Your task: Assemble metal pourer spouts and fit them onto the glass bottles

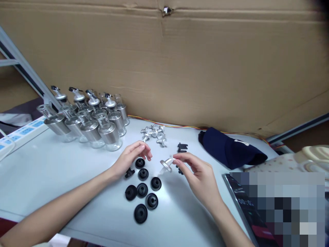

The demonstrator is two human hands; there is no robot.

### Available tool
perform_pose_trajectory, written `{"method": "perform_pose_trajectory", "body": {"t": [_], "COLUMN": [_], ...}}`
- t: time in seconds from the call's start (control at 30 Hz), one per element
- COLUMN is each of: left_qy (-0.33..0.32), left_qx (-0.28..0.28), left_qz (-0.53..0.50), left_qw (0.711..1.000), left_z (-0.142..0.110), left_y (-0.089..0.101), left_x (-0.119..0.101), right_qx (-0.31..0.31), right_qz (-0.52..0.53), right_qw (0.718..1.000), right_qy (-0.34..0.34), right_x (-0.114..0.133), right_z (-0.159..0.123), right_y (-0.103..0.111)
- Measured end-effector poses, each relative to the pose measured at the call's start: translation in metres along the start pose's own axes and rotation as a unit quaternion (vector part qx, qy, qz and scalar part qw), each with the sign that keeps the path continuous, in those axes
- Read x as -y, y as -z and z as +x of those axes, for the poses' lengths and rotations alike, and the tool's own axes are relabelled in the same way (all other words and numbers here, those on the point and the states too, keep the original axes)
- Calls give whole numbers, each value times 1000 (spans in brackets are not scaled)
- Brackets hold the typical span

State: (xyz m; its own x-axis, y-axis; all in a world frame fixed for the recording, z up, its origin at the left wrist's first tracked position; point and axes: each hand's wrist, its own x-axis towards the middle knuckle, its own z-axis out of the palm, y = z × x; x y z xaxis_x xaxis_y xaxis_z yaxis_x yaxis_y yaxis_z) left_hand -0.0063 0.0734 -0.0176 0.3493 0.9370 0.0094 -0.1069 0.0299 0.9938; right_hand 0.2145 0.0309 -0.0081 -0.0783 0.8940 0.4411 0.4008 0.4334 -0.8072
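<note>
My right hand (202, 175) pinches a silver pour spout (166, 164) by its narrow tip between thumb and fingers, with the flared base tilted down to the left. Loosely curved with its fingers apart, my left hand (133, 156) is over the table and seems to hold nothing. Beneath and in front of it lie several round black stoppers (142, 189). A small black piece (130, 172) sits under the left wrist. Behind the hands is a heap of silver pour spouts (154, 132), partly hidden by my left fingers. Small black pieces (182, 146) lie beyond my right hand.
Glass bottles with metal bands (110, 135) stand at the back left, some topped with pour spouts. A white power strip (23, 132) runs along the left. At the right are a dark blue cap (231, 149) and a dark-screened device (246, 206). Cardboard (205, 68) walls the back.
</note>
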Motion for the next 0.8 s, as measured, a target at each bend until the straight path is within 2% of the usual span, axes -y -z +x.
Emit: {"method": "perform_pose_trajectory", "body": {"t": [0.1, 0.2, 0.33, 0.43, 0.5, 0.53, 0.6, 0.67, 0.7, 0.73, 0.8], "left_qy": [58, 81, 31, -16, -11, 15, 92, 131, 133, 128, 123], "left_qx": [-47, -55, -70, -54, -7, 30, 153, 262, 296, 315, 315], "left_qz": [-30, -68, -65, 46, 189, 267, 376, 410, 406, 399, 396], "left_qw": [997, 993, 995, 997, 982, 963, 909, 864, 854, 851, 854], "left_z": [6, 6, 1, -1, -3, -3, -5, -5, -5, -5, -4], "left_y": [4, 1, -6, 4, 20, 29, 47, 59, 61, 62, 60], "left_x": [9, 12, 3, -12, -26, -32, -43, -48, -48, -47, -44], "right_qx": [-13, -4, 2, -4, -8, -10, -9, -5, -3, 0, 2], "right_qz": [0, -3, -5, -6, -6, -6, -9, -12, -14, -16, -17], "right_qw": [1000, 1000, 1000, 1000, 1000, 1000, 1000, 1000, 1000, 1000, 1000], "right_qy": [-2, 5, 14, 16, 16, 15, 12, 9, 8, 8, 9], "right_x": [0, 1, 3, 4, 5, 5, 5, 5, 5, 5, 4], "right_z": [0, 0, -1, -1, -1, -1, 0, 0, 0, 0, 0], "right_y": [0, -2, -3, -2, -1, -1, -1, -1, -1, -1, -1]}}
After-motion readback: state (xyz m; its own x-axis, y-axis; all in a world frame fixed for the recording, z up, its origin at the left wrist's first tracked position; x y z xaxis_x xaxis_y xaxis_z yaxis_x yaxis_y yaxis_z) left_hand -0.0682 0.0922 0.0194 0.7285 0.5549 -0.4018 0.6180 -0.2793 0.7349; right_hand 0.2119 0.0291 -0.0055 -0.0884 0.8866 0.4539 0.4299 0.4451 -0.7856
